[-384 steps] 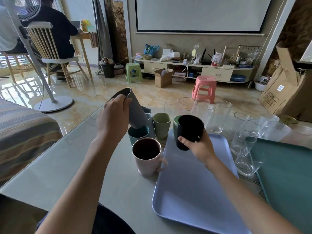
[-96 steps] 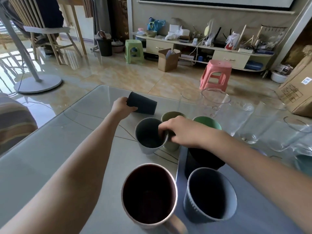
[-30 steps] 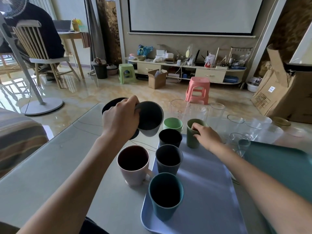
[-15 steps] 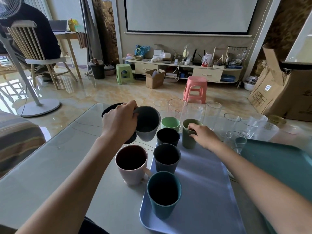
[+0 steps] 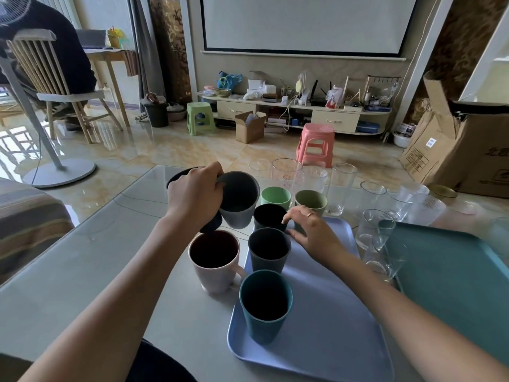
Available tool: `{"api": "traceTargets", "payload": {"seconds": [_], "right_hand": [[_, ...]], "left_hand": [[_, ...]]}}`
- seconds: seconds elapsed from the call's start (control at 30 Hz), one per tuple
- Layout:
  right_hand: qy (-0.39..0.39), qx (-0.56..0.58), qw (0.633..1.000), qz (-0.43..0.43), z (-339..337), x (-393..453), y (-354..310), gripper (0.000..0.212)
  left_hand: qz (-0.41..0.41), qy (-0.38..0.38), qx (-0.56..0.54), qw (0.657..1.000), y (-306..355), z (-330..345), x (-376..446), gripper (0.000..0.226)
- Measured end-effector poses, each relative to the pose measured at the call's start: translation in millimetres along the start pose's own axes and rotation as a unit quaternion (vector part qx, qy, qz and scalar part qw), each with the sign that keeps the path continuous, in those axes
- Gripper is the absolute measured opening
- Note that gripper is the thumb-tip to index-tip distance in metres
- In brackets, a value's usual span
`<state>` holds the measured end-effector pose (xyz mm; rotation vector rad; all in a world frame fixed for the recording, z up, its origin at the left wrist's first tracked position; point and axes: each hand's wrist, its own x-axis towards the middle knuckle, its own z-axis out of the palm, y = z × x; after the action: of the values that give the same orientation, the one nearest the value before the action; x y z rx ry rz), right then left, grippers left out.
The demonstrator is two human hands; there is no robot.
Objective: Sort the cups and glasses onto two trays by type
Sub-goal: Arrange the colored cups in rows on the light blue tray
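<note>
Beyond the grey table (image 5: 68,271) lies a lived-in room with a tiled floor, a pink stool (image 5: 316,144) and a low shelf unit under a projector screen.

At the left, the left hand (image 5: 195,197) is raised above the table with its fingers curled over the rims of two cups at once: a black cup (image 5: 176,179), mostly hidden behind the hand, and a grey cup (image 5: 239,199) tilted toward the camera. Just below them a pink mug (image 5: 214,260) stands on the table, beside the lilac tray (image 5: 330,312) but not on it.

On the tray's left edge three cups stand in a row: a teal cup (image 5: 265,301) nearest, a dark grey cup (image 5: 269,250), then a dark cup (image 5: 270,216). The right hand (image 5: 311,235) hovers just beside these, fingers spread and relaxed, holding nothing. Two green cups (image 5: 275,195) sit at the far edge; whether they stand on the tray I cannot tell.

Further right, clear glasses (image 5: 340,188) cluster on the table, none yet on the teal tray (image 5: 454,285).

These cups look light, stiff and matte, so a rim pinch should hold, though two in one hand may slip. Those glasses seem slick and breakable; they are better gripped round the wall, one at a time.
</note>
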<state>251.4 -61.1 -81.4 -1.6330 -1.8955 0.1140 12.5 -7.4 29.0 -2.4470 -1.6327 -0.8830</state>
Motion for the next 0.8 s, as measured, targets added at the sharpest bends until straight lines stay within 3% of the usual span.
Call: {"api": "traceTargets", "payload": {"seconds": [0.1,0.23,0.4,0.6,0.8], "right_hand": [[0.009,0.035,0.999,0.016,3,3,-9,0.022],[0.088,0.088,0.992,0.008,-10,2,-31,0.05],[0.051,0.244,0.968,0.0,-28,17,-84,0.087],[0.176,0.226,0.958,0.013,-38,13,-97,0.083],[0.247,0.28,0.912,0.167,-63,-19,-48,0.076]], "left_hand": [[0.002,0.007,-0.002,1.0,0,-1,0,0.015],[0.026,0.048,-0.017,0.998,8,1,2,0.016],[0.06,0.099,-0.042,0.992,28,3,-2,0.017],[0.111,0.13,-0.132,0.976,39,3,-9,0.032],[0.161,0.111,-0.197,0.961,47,4,-7,0.023]]}}
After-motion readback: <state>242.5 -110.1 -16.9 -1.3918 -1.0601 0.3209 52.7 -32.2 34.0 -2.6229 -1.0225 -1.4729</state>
